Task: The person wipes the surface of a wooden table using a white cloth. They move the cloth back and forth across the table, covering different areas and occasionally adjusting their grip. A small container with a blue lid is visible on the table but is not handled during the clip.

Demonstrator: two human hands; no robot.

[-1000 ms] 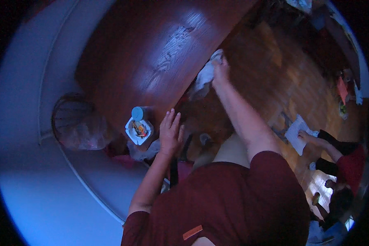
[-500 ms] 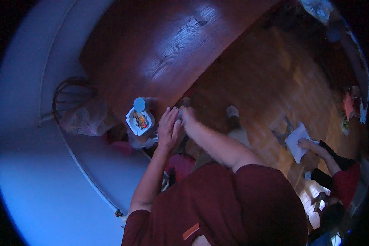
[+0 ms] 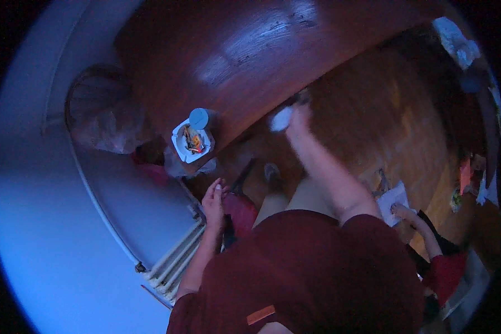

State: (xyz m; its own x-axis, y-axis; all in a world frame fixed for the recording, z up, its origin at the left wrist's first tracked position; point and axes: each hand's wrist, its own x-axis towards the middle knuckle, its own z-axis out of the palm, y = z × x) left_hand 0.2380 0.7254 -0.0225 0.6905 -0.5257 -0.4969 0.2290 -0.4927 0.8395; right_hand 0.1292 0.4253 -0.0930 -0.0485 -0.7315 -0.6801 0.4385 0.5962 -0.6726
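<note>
Over the floor just past the table's edge, my right hand (image 3: 299,118) is smeared by motion. It is closed on a small white thing (image 3: 281,119), too blurred to tell its kind. My left hand (image 3: 212,201) hangs below the near corner of the dark reddish wooden table (image 3: 167,72), beside a red seat (image 3: 242,214). Its fingers are curled together, and what they hold, if anything, is too small to make out. On the table corner stand a white ashtray (image 3: 179,146) filled with butts and scraps and a round grey-blue container (image 3: 200,118).
A chair with a curved back (image 3: 72,92) and a clear plastic bag (image 3: 114,131) stand against the wall. A white radiator (image 3: 175,261) is at lower left. At right, another person's hand (image 3: 402,211) rests on a white sheet (image 3: 394,199) over the wooden floor.
My hands were together at the table's edge and have come apart. The right swung away to the far right with the white thing; the left dropped back toward me.
</note>
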